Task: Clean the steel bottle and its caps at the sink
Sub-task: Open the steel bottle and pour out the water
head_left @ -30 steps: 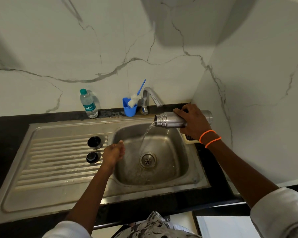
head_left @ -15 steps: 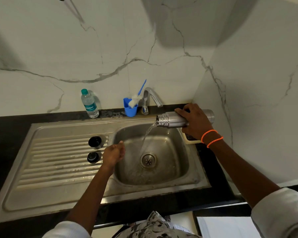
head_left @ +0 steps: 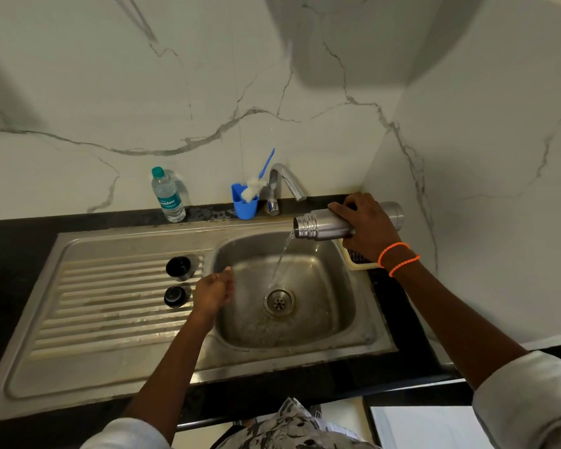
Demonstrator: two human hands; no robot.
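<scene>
My right hand (head_left: 368, 226) grips the steel bottle (head_left: 324, 223), lying sideways above the sink (head_left: 363, 338), mouth toward the drain (head_left: 279, 302), pouring. My left hand (head_left: 212, 293), loosely curled and holding nothing, sits nearer the two caps (head_left: 178, 267) left of the drain.

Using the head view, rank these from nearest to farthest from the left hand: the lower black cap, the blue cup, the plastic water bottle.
From the left hand:
1. Lower black cap, just left of the hand on the ribbed drainboard.
2. Blue cup, behind the hand on the back ledge, beside the tap.
3. Plastic water bottle, on the back ledge, farther left than the cup.
</scene>
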